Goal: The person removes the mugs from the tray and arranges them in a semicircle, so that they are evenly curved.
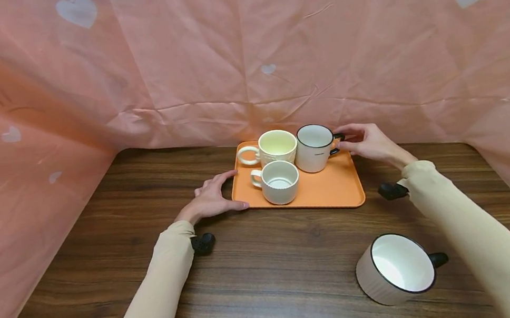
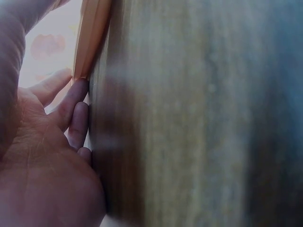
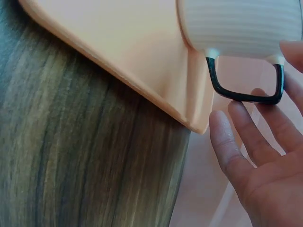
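Orange tray [image 1: 327,188] at frame centre, three vessels aboard; wood-grain table [image 1: 273,268].
Ribbed white mug [image 1: 311,158], black-rimmed, on tray's upper right; right hand's grip [image 1: 372,141] spread, fingertips touching its squared glossy handle. Left hand's grip [image 1: 212,198] spread, touching tray's lower-left corner. Ring-handled cream mug [image 1: 277,144], scalloped cup [image 1: 280,193] adjacent. Fluted mug [image 1: 381,280], lower right.

The rear black-rimmed mug [image 1: 309,158] bears lettering [image 1: 319,154] too small to read.

Arms [image 1: 161,290] outstretched; left hand [image 1: 210,198], thumb spread from fingers; right hand [image 1: 371,142], fingers slightly bent.
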`<state>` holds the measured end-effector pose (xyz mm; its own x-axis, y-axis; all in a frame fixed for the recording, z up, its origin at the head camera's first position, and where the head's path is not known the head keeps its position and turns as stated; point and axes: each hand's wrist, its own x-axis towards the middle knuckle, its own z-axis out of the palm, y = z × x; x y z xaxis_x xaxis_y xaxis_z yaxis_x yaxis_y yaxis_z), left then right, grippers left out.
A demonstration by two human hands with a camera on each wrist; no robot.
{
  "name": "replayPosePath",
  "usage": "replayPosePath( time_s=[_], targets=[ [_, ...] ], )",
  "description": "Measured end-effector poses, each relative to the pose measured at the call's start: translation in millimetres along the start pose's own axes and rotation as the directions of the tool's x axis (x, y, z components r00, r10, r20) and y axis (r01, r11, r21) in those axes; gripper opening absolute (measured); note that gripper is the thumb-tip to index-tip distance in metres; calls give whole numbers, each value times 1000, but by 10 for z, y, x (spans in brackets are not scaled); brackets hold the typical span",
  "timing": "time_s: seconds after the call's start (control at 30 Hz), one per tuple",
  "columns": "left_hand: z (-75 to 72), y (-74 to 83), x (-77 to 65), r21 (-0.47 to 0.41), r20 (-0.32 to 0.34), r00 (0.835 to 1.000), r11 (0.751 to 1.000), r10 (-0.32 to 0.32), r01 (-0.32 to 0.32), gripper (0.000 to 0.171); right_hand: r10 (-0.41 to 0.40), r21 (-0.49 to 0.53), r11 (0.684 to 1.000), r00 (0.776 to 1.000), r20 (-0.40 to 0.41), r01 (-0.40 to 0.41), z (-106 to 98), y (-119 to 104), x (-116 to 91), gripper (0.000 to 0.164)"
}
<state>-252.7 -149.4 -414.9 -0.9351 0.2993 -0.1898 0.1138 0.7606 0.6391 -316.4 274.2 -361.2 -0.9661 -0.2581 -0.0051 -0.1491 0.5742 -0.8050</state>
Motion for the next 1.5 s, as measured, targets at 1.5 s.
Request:
replayPosePath(
  time_s=[1.5],
  targets=[
    [22, -17, 9, 3, -13, 1000, 1000, 13, -13, 101, -66, 582, 801, 986, -153, 144, 236, 31, -521, 26]
  ],
)
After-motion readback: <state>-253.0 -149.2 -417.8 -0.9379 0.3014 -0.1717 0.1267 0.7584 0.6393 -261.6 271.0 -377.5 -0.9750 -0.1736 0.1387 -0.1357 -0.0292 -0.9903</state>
